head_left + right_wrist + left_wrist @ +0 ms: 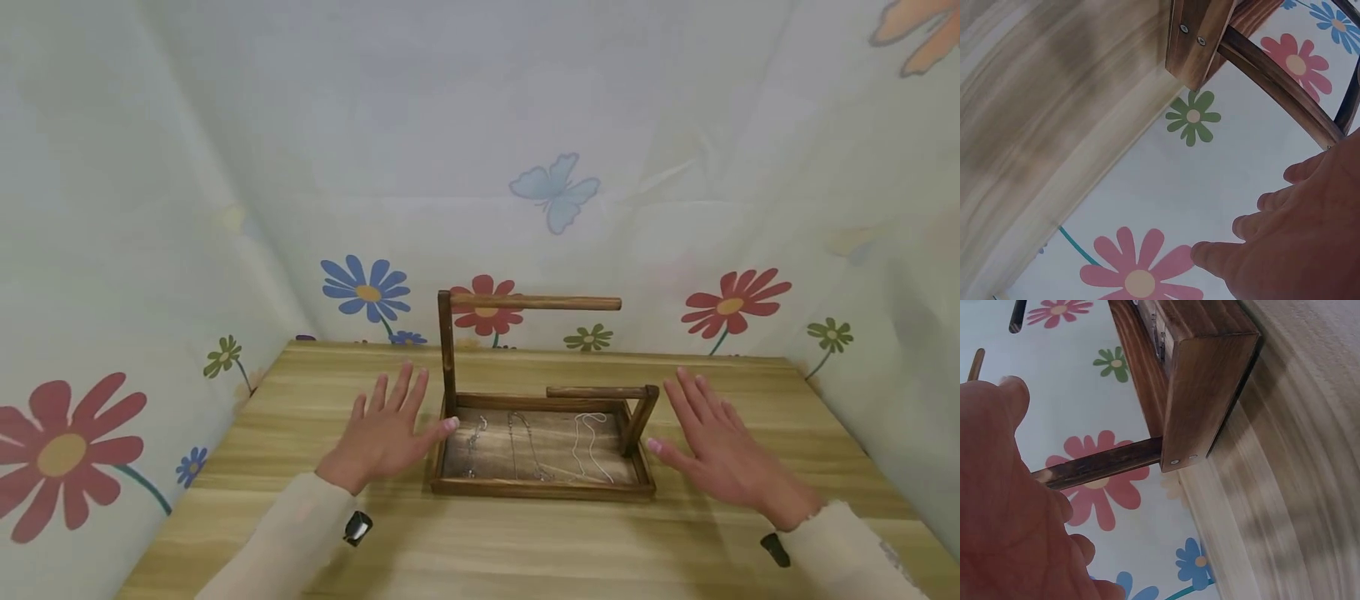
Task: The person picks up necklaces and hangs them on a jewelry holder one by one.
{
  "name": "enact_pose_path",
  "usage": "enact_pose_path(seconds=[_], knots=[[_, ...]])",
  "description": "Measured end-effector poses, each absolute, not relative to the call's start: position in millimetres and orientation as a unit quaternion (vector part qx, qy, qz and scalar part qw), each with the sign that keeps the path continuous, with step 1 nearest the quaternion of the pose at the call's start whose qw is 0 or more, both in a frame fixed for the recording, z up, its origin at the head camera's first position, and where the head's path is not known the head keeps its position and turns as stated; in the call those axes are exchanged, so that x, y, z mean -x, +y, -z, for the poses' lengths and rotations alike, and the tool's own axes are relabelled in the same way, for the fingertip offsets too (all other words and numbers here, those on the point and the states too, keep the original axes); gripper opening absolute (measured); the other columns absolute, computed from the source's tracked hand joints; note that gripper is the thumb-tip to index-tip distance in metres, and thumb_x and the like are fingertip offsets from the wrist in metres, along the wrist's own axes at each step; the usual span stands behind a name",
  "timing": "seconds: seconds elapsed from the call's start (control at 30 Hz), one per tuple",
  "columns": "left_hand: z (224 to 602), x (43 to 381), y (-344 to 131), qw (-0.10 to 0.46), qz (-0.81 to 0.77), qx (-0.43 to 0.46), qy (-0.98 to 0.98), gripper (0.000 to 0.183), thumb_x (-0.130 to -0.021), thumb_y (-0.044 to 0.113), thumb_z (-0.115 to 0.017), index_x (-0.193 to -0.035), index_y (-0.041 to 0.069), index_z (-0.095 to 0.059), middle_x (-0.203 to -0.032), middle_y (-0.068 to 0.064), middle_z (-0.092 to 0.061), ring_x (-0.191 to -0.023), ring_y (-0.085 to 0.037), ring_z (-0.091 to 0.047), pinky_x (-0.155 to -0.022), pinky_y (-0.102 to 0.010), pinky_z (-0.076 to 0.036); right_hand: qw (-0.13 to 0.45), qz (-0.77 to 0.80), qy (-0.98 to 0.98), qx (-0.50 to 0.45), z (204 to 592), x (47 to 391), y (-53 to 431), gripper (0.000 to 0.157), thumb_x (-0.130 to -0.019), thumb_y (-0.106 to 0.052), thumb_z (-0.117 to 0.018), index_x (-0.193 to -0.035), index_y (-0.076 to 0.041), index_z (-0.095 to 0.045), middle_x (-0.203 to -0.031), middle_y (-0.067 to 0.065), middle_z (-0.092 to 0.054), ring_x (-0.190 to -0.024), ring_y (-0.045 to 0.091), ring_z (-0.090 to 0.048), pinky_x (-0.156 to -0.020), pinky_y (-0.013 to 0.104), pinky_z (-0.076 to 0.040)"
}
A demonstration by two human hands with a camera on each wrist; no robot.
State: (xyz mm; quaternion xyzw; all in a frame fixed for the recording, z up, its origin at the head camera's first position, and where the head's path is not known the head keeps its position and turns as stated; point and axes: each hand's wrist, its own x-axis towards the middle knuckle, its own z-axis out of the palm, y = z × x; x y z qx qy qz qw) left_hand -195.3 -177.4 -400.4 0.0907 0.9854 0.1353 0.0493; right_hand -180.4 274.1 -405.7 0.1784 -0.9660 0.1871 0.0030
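Observation:
A dark wooden jewelry stand (540, 489) with a shallow tray base lies before me. Inside the tray are a short silver chain (472, 442) at the left, a necklace (531, 442) with a small pendant in the middle and a thin silver chain (577, 442) at the right. My left hand (386, 437) is spread flat beside the tray's left end, its thumb overlapping the rim in the head view. On the other side, my right hand (727, 454) has straight fingers, with the thumb pointing at the tray's right end. Both hands hold nothing.
From the tray's left rises a tall post with a long bar (540, 302); a shorter post at the right carries a lower bar (600, 392). The stand is on a wood-grain table (480, 546). Behind hangs a pale backdrop (420, 167) printed with flowers and butterflies.

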Motion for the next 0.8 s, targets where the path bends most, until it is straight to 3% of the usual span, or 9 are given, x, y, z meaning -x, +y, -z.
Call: enact_pose_path(seconds=[0.5,0.8], knots=[[417.5,198.0,-167.2,0.053,-0.158,-0.091,0.982,0.097,-0.098,0.082,-0.029,-0.169,0.018,-0.013,-0.178,-0.010,-0.002,-0.162,-0.048,0.000,-0.125,-0.075,-0.001,-0.002,-0.187,-0.967,-0.174,421.6,182.1,272.9,0.096,-0.105,-0.058,-0.052,-0.168,-0.004,-0.003,-0.176,0.019,0.005,-0.162,0.047,0.004,-0.120,0.078,-0.008],[426.8,199.0,-165.0,0.049,-0.151,-0.086,0.983,0.091,-0.102,0.074,-0.034,-0.169,0.017,-0.012,-0.178,-0.010,-0.003,-0.162,-0.048,-0.002,-0.124,-0.076,-0.004,-0.004,-0.196,-0.965,-0.174,427.6,183.7,269.8,0.097,-0.104,-0.058,-0.054,-0.168,-0.004,-0.005,-0.176,0.021,0.001,-0.162,0.048,0.001,-0.119,0.080,-0.009]])
